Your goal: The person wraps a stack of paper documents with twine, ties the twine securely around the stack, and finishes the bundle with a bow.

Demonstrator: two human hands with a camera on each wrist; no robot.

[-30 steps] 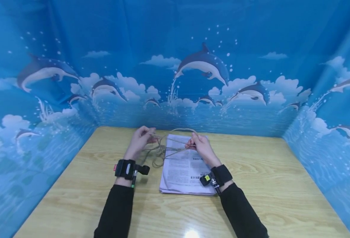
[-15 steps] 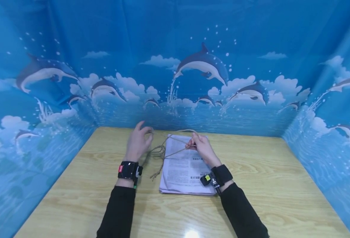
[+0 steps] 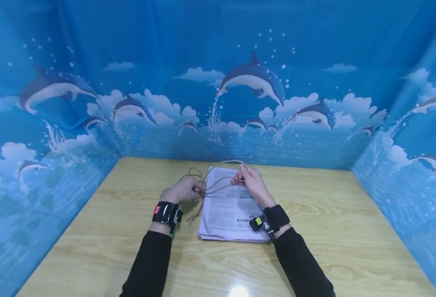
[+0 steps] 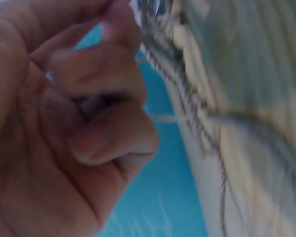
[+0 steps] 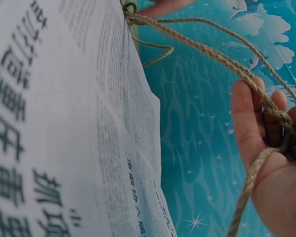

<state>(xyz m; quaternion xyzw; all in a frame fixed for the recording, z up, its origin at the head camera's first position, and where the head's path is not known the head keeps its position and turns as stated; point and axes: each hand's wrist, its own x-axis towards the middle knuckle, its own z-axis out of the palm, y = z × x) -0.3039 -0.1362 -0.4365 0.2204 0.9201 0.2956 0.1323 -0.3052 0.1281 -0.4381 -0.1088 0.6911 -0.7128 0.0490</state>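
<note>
A thin brown twine [image 3: 228,161] loops over the upper part of a stack of newspapers [image 3: 221,218]. My right hand [image 3: 253,183] grips it above the stack; in the right wrist view the fingers curl round several twine strands [image 5: 202,48]. Beside the stack's left edge, my left hand [image 3: 184,189] pinches the twine where its strands bunch together. The left wrist view is blurred, but its curled fingers [image 4: 113,131] show, with thumb and index tip meeting at the twine [image 4: 180,89]. Loose ends trail on the table below and left of this hand.
The wooden table [image 3: 344,231] bears the newspapers near its middle. Behind it and at both sides hangs a blue dolphin-print curtain [image 3: 314,62]. Each wrist wears a black strap [image 3: 277,218] with a small camera.
My left hand first drew away to the left, its fingers spread, then came down and right to the bunched twine. A loose end dropped onto the table. My right hand keeps its place.
</note>
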